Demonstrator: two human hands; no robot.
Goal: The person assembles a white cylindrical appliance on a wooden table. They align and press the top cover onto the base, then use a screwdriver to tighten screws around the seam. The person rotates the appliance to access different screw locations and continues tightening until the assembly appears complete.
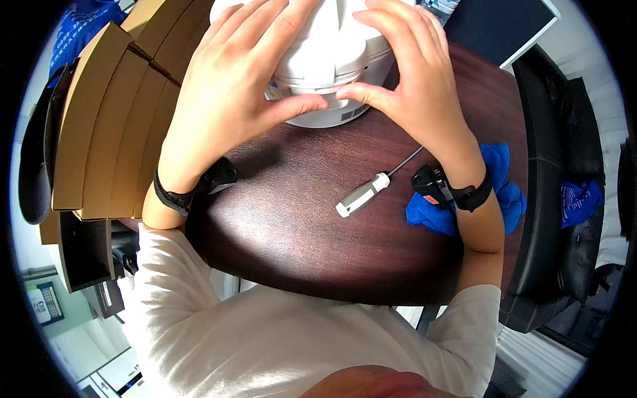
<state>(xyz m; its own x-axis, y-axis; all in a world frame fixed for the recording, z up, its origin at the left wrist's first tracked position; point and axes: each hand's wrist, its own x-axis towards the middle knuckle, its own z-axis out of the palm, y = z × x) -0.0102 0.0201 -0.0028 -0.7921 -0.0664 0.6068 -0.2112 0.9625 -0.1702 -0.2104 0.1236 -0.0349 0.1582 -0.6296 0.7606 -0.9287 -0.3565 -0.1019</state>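
Note:
A rounded white plastic appliance [322,63] with a lid stands at the far side of the dark wooden table [292,199]; its top runs out of the picture. My left hand [232,83] grips it from the left, fingers over the top and thumb against the front edge. From the right, my right hand [418,79] curls round it with the thumb at the same front edge. The two thumb tips are a small gap apart. A screwdriver [363,194] with a grey and white handle lies on the table, nearest my right wrist.
A crumpled blue cloth [428,213] lies beneath my right forearm. Several brown cardboard boxes [99,126] stand at the left. A black padded seat [541,219] with another blue cloth [582,201] is on the right. A dark panel with a white edge [501,30] stands at the far right.

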